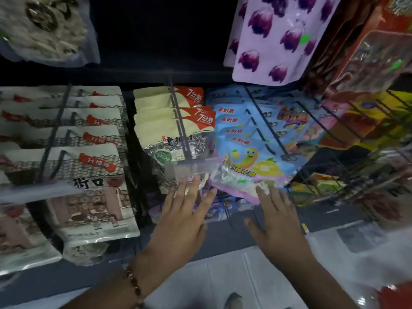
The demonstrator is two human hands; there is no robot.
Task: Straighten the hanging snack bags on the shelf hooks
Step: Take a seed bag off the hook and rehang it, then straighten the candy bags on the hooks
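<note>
Head view: both hands' straight fingers (pixel 263 192) seemingly touch hanging snack bags (pixel 256 157).

A row of glossy cream sunflower-seed bags with red corners (pixel 176 121) hangs stacked on a black wire hook (pixel 178 117), the front one tilted. Just beside it on the right, shiny blue marshmallow bags with yellow cartoon figures (pixel 247 152) hang askew on another black wire hook (pixel 265 121).

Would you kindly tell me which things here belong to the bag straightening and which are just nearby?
In the job:
left hand, touching the seed bag
right hand, touching the blue candy bag
their hooks

Just nearby:
purple bag
cream bags
bracelet
</note>
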